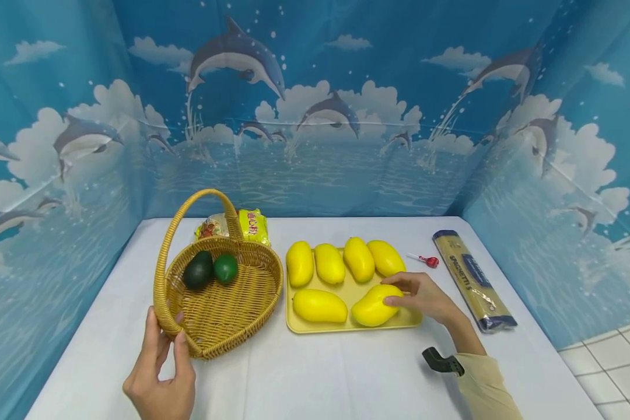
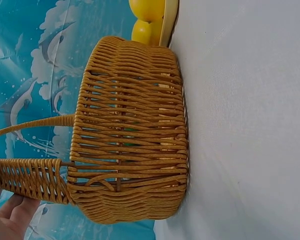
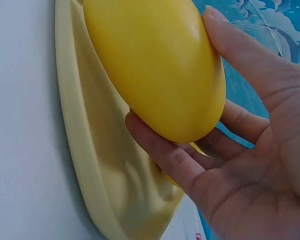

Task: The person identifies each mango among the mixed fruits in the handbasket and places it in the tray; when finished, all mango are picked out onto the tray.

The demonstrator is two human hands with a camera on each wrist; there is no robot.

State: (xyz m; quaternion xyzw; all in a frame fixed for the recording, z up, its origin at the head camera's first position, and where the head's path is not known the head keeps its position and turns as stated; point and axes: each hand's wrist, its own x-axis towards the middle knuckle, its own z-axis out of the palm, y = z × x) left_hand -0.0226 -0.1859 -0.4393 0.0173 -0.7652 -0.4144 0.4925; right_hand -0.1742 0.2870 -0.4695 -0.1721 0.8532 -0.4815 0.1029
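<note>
A wicker basket [image 1: 226, 303] with a tall arched handle stands on the left, holding a dark avocado [image 1: 198, 270] and a smaller green fruit [image 1: 225, 268]. My left hand [image 1: 163, 367] grips the lower part of the basket's handle [image 2: 32, 179], thumb on one side and fingers on the other. At the front right of a pale yellow tray [image 1: 315, 328], my right hand [image 1: 422, 296] holds a yellow mango [image 1: 376, 305] between thumb and fingers. In the right wrist view the mango's near end sits over the tray. Several other mangoes [image 1: 320, 305] lie on the tray.
Behind the basket lies a yellow food packet [image 1: 254, 226]. Right of the tray are a red lollipop [image 1: 430, 262] and a long spaghetti pack [image 1: 472, 280]. A white cloth [image 1: 294, 379] covers the table, and dolphin-print curtains [image 1: 315, 163] enclose it.
</note>
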